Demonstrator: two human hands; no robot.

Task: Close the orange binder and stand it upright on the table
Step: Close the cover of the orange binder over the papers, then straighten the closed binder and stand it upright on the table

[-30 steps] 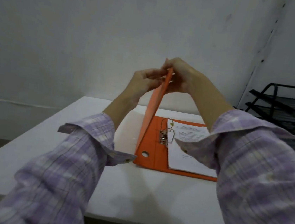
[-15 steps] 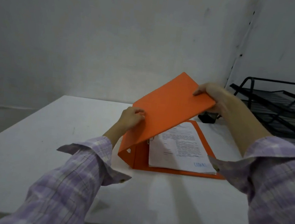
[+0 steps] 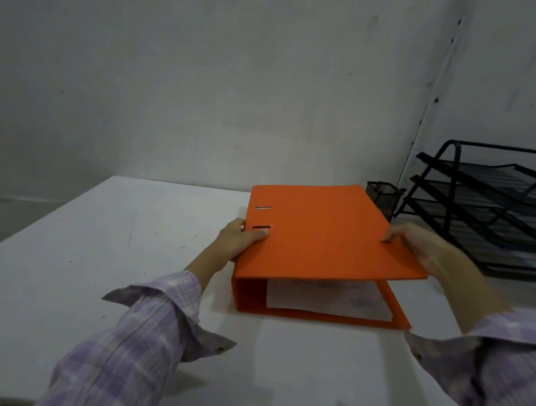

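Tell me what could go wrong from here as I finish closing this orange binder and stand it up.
1. The top cover of the orange binder is not yet flat; the papers reach close to the open edge and might get creased.
2. The right hand grips only the cover's edge, so the binder may swing open when tipped upright.
3. The black mesh cup and black tray rack stand close on the right; a wide swing could knock them.

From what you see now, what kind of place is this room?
Probably a plain office or filing corner: an orange binder with papers on a white table, a black mesh letter tray rack and a small mesh pen holder beside bare walls.
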